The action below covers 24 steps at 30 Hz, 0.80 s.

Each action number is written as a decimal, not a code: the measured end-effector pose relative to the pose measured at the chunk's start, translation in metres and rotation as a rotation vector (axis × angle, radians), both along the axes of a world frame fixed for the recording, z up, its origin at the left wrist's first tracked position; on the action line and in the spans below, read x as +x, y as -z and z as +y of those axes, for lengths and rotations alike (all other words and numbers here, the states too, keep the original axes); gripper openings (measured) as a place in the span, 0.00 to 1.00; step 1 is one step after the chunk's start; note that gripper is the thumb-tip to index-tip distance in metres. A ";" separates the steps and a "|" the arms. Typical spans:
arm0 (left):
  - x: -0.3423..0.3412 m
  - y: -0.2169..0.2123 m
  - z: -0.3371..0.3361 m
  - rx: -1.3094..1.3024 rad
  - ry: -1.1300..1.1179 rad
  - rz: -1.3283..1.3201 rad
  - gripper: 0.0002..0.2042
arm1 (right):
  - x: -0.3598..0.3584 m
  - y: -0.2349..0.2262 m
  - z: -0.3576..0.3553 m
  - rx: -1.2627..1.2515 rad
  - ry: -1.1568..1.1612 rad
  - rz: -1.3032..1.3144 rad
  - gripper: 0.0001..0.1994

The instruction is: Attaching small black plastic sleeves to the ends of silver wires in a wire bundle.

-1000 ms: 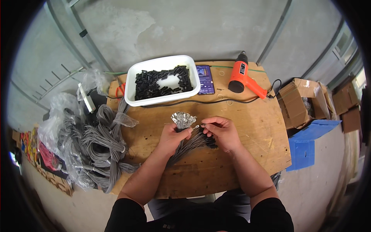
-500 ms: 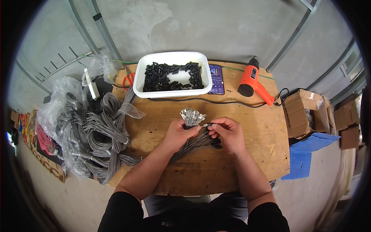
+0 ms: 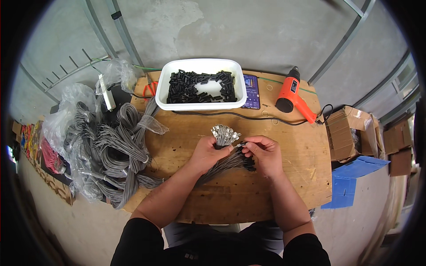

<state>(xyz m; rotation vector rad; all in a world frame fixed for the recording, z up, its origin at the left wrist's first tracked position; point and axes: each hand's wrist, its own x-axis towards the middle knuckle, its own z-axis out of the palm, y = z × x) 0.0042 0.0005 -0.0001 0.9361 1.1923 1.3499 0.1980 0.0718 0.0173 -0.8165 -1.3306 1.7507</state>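
My left hand [image 3: 207, 154] is closed round a bundle of grey wires [image 3: 222, 142], whose silver metal terminals [image 3: 225, 132] fan out above the thumb. One terminal sticks out to the right, between my two hands. There my right hand [image 3: 265, 154] pinches a small black sleeve [image 3: 243, 144] at that terminal; the fingers partly hide it. Below the hands, more grey wires [image 3: 219, 170] run across the table, and several black sleeved ends [image 3: 250, 165] lie under my right hand.
A white tub [image 3: 202, 106] of black sleeves stands at the back, beside a phone [image 3: 253, 95]. Farther right lies an orange heat gun [image 3: 290, 91] with its black cord crossing the table. Coiled grey wires [image 3: 120, 150] and plastic bags [image 3: 71, 106] crowd the left. Cardboard boxes [image 3: 344, 133] stand right.
The view has shifted slightly. My hands stay close together, and my right fingers still pinch the black sleeve at the terminal, with hardly any movement.
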 end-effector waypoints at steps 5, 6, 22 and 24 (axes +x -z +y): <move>0.002 -0.005 -0.001 0.012 0.008 0.014 0.05 | 0.001 0.001 0.001 -0.019 -0.008 -0.016 0.07; 0.001 -0.004 -0.002 0.012 0.006 0.014 0.05 | 0.000 0.001 0.001 -0.022 -0.013 -0.024 0.06; -0.001 0.010 0.000 0.039 0.019 -0.047 0.06 | -0.001 0.002 0.000 -0.056 -0.002 -0.037 0.06; -0.001 0.009 0.001 0.025 0.022 -0.062 0.06 | 0.000 0.004 0.002 -0.072 0.011 -0.012 0.06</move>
